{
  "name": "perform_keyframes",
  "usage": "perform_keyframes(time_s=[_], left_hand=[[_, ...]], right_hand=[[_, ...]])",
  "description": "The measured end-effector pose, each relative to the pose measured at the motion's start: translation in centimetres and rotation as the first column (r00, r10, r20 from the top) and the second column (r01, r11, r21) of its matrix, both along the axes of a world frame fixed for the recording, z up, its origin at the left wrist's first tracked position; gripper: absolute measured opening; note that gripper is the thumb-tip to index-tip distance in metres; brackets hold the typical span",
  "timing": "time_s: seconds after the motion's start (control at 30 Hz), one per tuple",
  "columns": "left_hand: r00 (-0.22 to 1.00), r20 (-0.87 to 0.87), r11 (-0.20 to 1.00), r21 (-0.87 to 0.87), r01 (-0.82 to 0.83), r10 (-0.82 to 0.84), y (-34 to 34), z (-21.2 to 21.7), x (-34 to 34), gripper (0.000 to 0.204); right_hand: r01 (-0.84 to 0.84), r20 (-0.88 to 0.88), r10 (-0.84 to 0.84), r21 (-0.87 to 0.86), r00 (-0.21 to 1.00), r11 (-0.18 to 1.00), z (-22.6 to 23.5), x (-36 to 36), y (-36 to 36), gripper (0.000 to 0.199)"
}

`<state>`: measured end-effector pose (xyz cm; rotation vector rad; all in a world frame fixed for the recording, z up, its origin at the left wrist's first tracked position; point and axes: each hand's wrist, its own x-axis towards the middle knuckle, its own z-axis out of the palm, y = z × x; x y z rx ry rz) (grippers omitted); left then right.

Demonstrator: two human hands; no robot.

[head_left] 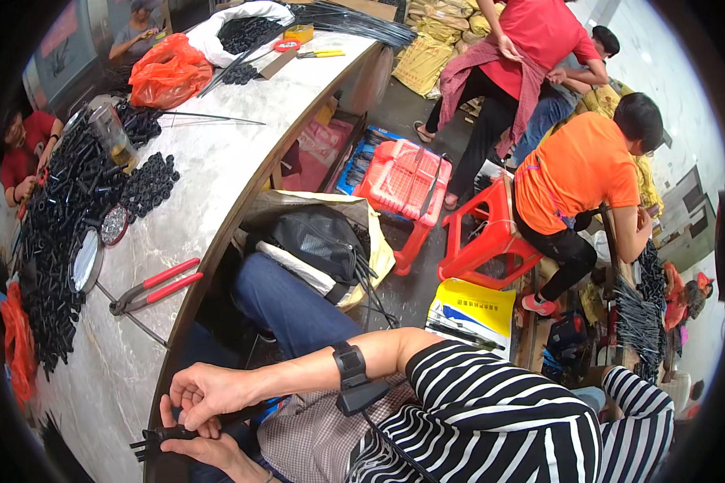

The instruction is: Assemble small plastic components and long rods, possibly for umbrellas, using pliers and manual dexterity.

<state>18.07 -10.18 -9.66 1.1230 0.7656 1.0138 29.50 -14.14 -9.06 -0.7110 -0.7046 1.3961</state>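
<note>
At far left, a heap of small black plastic parts (pixel 56 233) covers the pale marble-patterned worktable (pixel 193 185), with an orange plastic bag (pixel 167 71) farther up the surface. Red-handled pliers (pixel 155 288) lie flat on the table, well apart from my hands. At the table's near edge, my left hand (pixel 205 447) lies below, palm up, cradling a slim black plastic piece (pixel 165 436) whose pronged end points left. My right hand (pixel 209 394) sits just above, fingers curled down and pinching that piece from the top; the two hands are close together and touching around it. A black band (pixel 350 366) circles my right wrist. Beyond my blue-trousered knee (pixel 286 310) stands an open sack of black rods (pixel 322 245). Further right, a red plastic stool (pixel 491 237) seats a person in an orange shirt (pixel 576 173).
</note>
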Motion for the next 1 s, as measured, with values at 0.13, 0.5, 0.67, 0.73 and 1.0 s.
perform_keyframes(time_s=[0.13,0.5,0.67,0.73,1.0], left_hand=[[0.982,-0.032,0.982,-0.043,-0.186,0.184,-0.8,0.4,0.9,0.089],[0.981,-0.035,0.981,-0.024,-0.193,0.193,-1.1,0.3,0.9,0.091],[0.971,0.233,0.998,0.042,0.050,-0.058,0.4,-0.9,-0.5,0.078],[0.967,0.249,0.996,0.083,0.031,-0.051,0.6,-0.5,-0.6,0.070],[0.947,0.315,0.998,0.027,0.056,-0.062,0.8,-1.9,-2.4,0.051]], right_hand=[[-0.019,0.044,0.018,0.015,0.999,1.000,-0.1,0.0,0.0,0.028],[0.083,0.054,-0.086,0.045,0.995,0.996,0.2,-0.7,-0.8,0.024],[0.233,0.703,-0.440,0.376,0.559,0.897,0.3,2.6,-0.6,0.034],[0.215,0.835,-0.473,0.426,0.281,0.879,0.3,4.8,0.0,0.041],[0.190,0.796,-0.475,0.568,-0.375,0.801,-0.7,7.0,2.6,0.056]])
